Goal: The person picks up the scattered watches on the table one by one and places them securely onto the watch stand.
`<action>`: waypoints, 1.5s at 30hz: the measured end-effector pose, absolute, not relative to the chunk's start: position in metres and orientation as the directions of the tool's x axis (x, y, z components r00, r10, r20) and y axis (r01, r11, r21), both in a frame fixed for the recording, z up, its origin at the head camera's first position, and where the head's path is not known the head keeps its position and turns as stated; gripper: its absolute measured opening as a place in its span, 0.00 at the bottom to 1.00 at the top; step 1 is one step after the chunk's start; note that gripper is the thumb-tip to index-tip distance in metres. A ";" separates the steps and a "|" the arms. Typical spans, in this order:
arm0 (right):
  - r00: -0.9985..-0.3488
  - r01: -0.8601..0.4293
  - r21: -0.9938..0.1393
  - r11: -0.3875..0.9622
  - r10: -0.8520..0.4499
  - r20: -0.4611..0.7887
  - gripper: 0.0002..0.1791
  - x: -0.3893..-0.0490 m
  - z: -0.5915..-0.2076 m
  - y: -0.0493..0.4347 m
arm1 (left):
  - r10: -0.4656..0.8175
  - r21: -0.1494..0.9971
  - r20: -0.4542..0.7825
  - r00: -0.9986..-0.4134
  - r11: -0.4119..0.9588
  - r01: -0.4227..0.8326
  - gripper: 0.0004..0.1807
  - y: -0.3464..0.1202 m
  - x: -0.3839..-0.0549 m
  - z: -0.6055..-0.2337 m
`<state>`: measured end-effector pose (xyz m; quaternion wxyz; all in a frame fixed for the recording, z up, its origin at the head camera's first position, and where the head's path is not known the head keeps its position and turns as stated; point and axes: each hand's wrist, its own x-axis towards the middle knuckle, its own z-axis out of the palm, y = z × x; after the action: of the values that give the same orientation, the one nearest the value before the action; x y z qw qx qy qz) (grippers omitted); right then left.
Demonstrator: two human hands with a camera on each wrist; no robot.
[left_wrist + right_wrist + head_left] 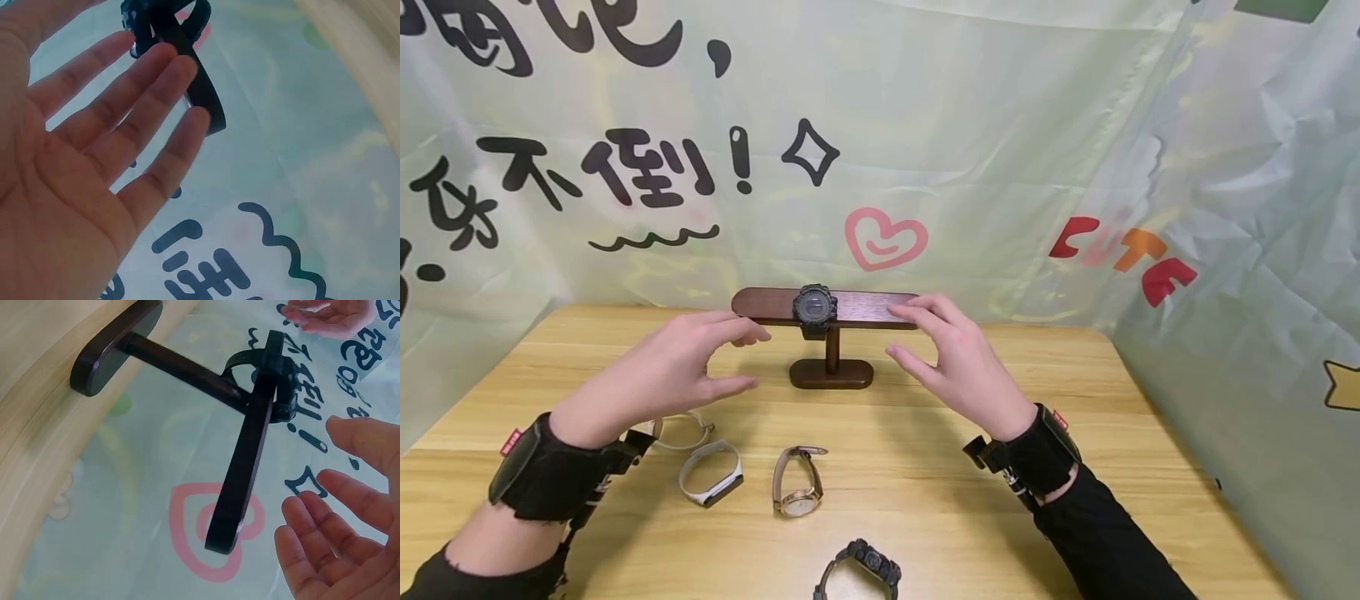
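A dark wooden watch stand (832, 373) stands near the back of the table, with a black digital watch (815, 307) strapped round its crossbar, left of the middle. My left hand (681, 354) is held by the bar's left end, fingers loosely bent and holding nothing; its palm and spread fingers show in the left wrist view. At the other end, my right hand (951, 358) overlaps the bar's tip in the head view. The right wrist view shows a gap between those relaxed fingers (340, 481) and the crossbar (240, 481).
In front of the stand lie a white fitness band (711, 475), a watch with a brown strap (799, 483) and a pale thin bracelet-like band (681, 433) partly behind my left wrist. A second black watch (868, 567) sits at the front edge of view. A printed cloth (985, 150) hangs behind the table.
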<state>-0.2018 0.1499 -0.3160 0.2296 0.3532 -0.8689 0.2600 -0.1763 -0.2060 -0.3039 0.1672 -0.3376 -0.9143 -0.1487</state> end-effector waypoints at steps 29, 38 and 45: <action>-0.558 -0.820 -0.157 0.550 -0.710 0.429 0.25 -0.175 -0.312 0.131 | 0.669 0.258 0.052 -0.742 0.709 0.657 0.32 -0.197 -0.151 -0.335; -0.536 -0.839 -0.148 0.523 -0.749 0.391 0.26 -0.169 -0.314 0.128 | 0.716 0.226 0.057 -0.695 0.669 0.708 0.39 -0.178 -0.142 -0.343; -0.545 -0.836 -0.155 0.526 -0.762 0.350 0.26 -0.169 -0.315 0.127 | 0.789 0.183 0.166 -0.591 0.564 0.805 0.34 -0.165 -0.132 -0.348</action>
<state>-0.1690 0.1275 -0.3147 0.1202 0.4618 -0.8653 0.1536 -0.1320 -0.1655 -0.3478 0.0324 -0.4510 -0.8838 -0.1202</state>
